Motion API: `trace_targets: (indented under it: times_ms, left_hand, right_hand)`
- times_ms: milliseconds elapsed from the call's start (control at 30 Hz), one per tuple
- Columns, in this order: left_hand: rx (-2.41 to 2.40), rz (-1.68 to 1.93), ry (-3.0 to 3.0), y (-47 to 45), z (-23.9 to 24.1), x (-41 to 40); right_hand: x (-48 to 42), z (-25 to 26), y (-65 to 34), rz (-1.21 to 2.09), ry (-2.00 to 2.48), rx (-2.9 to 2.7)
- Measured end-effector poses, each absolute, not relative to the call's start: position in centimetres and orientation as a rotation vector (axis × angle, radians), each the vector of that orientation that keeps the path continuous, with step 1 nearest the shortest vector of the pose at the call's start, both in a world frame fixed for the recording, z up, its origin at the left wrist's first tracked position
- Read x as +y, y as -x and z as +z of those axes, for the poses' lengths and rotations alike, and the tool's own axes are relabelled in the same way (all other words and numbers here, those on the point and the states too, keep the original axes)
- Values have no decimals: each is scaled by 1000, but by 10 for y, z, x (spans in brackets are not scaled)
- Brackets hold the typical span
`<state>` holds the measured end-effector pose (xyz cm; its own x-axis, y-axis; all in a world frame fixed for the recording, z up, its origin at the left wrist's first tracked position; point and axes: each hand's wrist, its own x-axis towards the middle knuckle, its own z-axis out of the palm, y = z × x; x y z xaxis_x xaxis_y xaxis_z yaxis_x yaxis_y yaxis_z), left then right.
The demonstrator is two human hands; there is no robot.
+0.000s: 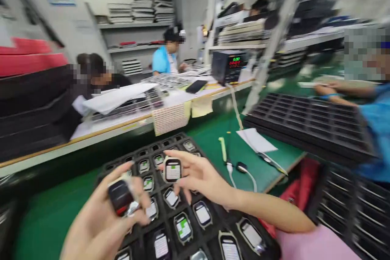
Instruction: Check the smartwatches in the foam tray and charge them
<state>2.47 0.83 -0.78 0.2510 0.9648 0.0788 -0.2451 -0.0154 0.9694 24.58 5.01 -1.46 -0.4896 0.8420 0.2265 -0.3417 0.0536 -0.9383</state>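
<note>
My left hand (106, 207) is closed around a smartwatch case with a dark screen (120, 196), a strip of red along its lower edge. Between the thumb and fingers of my right hand (204, 176) is a second smartwatch case (172, 170), its screen lit white with a green patch. Both hands are over a black compartment tray (170, 227). In its pockets lie several strapless watch cases, such as one with a green and white screen (183, 228) and one with a white screen (202, 214). Motion blurs the left fingertips.
A power supply (228, 67) with lit digits stands on a raised shelf beside a phone (196, 86). Cables and a small black charger (241, 166) lie on the green bench (210, 130). Stacked black trays (310, 126) are at right. Co-workers sit behind and at right.
</note>
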Motion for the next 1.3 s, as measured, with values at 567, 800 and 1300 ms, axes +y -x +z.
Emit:
trace_targets:
  times_ms: [567,800,1300]
  left_hand:
    - [652,1198,-1042,-25,-44,34]
    - [734,1206,-1001,-21,-42,37]
    - [766,1209,-1041,-17,-42,33]
  right_hand:
    - [71,-21,-221,1375,888,-1556]
    - [69,-23,-222,1612,754,-1570]
    - [67,-32,-221,1634,746,-1576]
